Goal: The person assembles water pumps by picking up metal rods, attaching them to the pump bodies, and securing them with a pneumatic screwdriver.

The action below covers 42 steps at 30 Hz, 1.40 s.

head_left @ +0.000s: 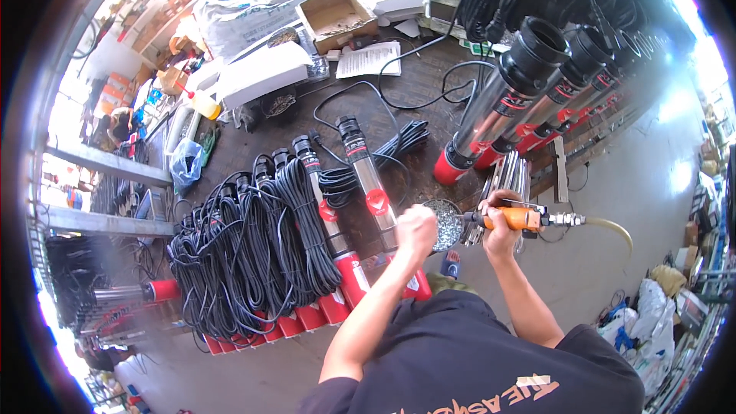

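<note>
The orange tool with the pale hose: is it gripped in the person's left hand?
No, the right hand grips the orange tool, while the left hand is left of its orange body.

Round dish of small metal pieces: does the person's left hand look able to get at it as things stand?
Likely yes: the left hand appears close beside the round dish, with nothing visible between them. The orange power tool in the right hand points in from the opposite side.

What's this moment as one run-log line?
Left hand: curled beside small silvery metal parts, grasp unclear; right hand: gripping orange-black power tool; nearby: red-silver cylinders.
</note>
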### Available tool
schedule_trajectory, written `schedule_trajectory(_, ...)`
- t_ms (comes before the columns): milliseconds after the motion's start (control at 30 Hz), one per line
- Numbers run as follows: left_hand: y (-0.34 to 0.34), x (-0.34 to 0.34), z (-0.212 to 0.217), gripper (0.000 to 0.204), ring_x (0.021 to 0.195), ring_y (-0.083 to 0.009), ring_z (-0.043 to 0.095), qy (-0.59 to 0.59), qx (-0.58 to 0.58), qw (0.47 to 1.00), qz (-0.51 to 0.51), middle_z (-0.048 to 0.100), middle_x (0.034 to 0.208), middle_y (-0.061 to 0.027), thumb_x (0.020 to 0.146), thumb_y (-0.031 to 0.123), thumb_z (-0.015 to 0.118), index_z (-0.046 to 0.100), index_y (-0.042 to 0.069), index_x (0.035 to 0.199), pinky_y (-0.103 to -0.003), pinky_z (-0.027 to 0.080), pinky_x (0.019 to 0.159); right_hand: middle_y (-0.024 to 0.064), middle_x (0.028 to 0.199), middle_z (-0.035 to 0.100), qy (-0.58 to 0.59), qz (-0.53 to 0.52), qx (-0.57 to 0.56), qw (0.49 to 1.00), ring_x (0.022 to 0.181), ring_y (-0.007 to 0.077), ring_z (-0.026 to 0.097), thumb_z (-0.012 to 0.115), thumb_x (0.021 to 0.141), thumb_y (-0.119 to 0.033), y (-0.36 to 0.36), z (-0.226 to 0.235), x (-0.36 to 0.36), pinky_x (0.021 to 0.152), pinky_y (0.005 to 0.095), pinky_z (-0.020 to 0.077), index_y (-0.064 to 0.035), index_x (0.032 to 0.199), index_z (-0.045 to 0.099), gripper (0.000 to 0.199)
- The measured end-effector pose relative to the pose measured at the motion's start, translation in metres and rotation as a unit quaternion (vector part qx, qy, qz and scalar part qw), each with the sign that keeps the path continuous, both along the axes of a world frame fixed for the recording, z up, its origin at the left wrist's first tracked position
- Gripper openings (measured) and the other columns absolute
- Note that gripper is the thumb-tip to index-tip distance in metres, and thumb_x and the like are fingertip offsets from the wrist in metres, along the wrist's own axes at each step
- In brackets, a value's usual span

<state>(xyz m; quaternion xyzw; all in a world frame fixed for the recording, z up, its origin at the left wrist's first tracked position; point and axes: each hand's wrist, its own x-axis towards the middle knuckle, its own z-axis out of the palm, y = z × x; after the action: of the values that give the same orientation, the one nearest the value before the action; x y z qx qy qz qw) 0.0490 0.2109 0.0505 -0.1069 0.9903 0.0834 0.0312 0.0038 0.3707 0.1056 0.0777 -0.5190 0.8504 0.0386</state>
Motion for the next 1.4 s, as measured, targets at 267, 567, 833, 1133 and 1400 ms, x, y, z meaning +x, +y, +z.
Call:
schedule_trajectory(267, 0.007, -0.013, -0.031, 0.015, 0.078, -0.0342, 0.074, -0.030, 0.189, 0.971, -0.143, 0.072, 0.081, -0.0194, 0.078, 0.014, 0.065, 0.075, 0.003, 0.079, -0.044, 0.058, 0.068, 0.0072, 0.098, 0.056, 0.053, 0.070, 0.030, 0.996, 0.082, 0.0157, 0.058, 0.059, 0.085, 0.004, -0.026, 0.036, 0.006, 0.077, 0.0301, 0.0508, -0.0052, 0.109, 0.052, 0.027)
schedule_trajectory(567, -0.020, 0.008, -0.022, 0.019, 0.065, -0.0183, 0.061, 0.027, 0.797, 0.567, 0.208, 0.065, 0.074, -0.0064, 0.094, 0.020, 0.065, 0.067, 0.001, 0.091, -0.030, 0.048, 0.061, 0.0097, 0.101, 0.052, 0.097, 0.113, 0.040, 0.988, 0.081, 0.0164, 0.057, 0.058, 0.085, 0.004, -0.077, 0.059, 0.003, 0.073, 0.0303, 0.0498, -0.0028, 0.108, 0.051, 0.026)
schedule_trajectory(833, -0.089, 0.014, 0.042, 0.020, 0.069, -0.0130, 0.061, 0.081, 0.955, 0.170, 0.231, 0.068, 0.083, -0.0050, 0.100, 0.020, 0.064, 0.068, 0.001, 0.103, -0.025, 0.046, 0.059, 0.0110, 0.098, 0.052, 0.121, 0.138, -0.006, 0.983, 0.078, 0.0181, 0.059, 0.057, 0.083, 0.004, -0.141, 0.077, -0.007, 0.074, 0.0326, 0.0503, -0.0002, 0.107, 0.050, 0.025)
schedule_trajectory(1133, -0.123, 0.005, 0.037, 0.021, 0.078, -0.0152, 0.068, 0.128, 0.957, 0.134, 0.225, 0.070, 0.091, -0.0075, 0.101, 0.015, 0.061, 0.066, -0.001, 0.112, -0.026, 0.057, 0.068, 0.0118, 0.097, 0.052, 0.142, 0.144, 0.005, 0.979, 0.076, 0.0174, 0.057, 0.057, 0.083, 0.001, -0.184, 0.071, -0.028, 0.074, 0.0344, 0.0509, 0.0000, 0.106, 0.051, 0.024)
schedule_trajectory(1400, -0.168, -0.041, 0.007, 0.017, 0.068, -0.0109, 0.067, 0.117, 0.958, 0.061, 0.253, 0.070, 0.080, -0.0028, 0.099, 0.019, 0.064, 0.068, 0.003, 0.097, -0.023, 0.055, 0.061, 0.0124, 0.097, 0.052, 0.191, 0.197, 0.033, 0.961, 0.077, 0.0179, 0.056, 0.058, 0.084, 0.004, -0.233, 0.045, -0.060, 0.073, 0.0332, 0.0498, -0.0017, 0.105, 0.050, 0.024)
